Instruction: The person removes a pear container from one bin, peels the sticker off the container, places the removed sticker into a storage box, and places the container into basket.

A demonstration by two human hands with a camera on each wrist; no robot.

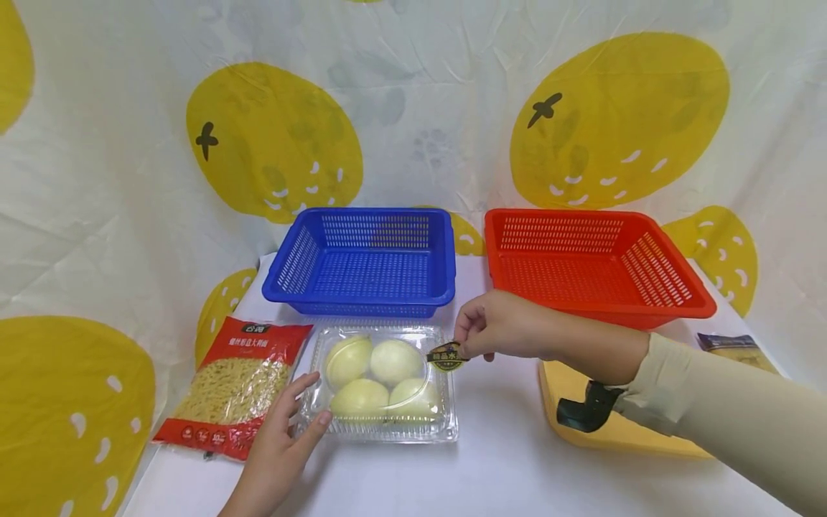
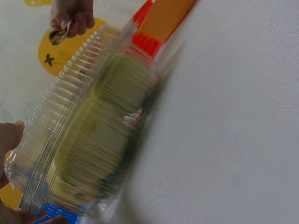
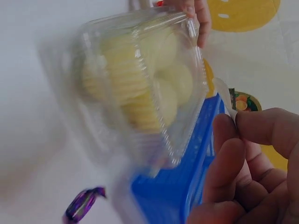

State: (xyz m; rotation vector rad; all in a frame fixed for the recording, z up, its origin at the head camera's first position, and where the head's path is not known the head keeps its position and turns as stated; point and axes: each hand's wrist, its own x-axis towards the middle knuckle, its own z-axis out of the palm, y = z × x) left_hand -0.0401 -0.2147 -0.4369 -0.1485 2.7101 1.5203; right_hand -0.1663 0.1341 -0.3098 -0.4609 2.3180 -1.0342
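A clear plastic clamshell box (image 1: 388, 433) holding several pale yellow, rounded fruits (image 1: 396, 362) lies on the white table. My left hand (image 1: 284, 434) grips its left side, thumb at the front corner; in the left wrist view the fingers (image 2: 11, 135) are at the box's edge. Just off the box's right side, my right hand (image 1: 494, 327) pinches a dark oval sticker (image 1: 447, 356) with gold print between thumb and forefinger. The right wrist view shows the sticker's white edge (image 3: 225, 95) standing up from the fingertips.
Behind the box stand a blue basket (image 1: 362, 296) and a red basket (image 1: 601, 305). Left of it lies a red bag of pasta (image 1: 235, 380). Under my right forearm is a yellow board-like item (image 1: 633, 441), with another package (image 1: 736, 348) beyond. A shiny purple item (image 3: 84, 204) shows low in the right wrist view.
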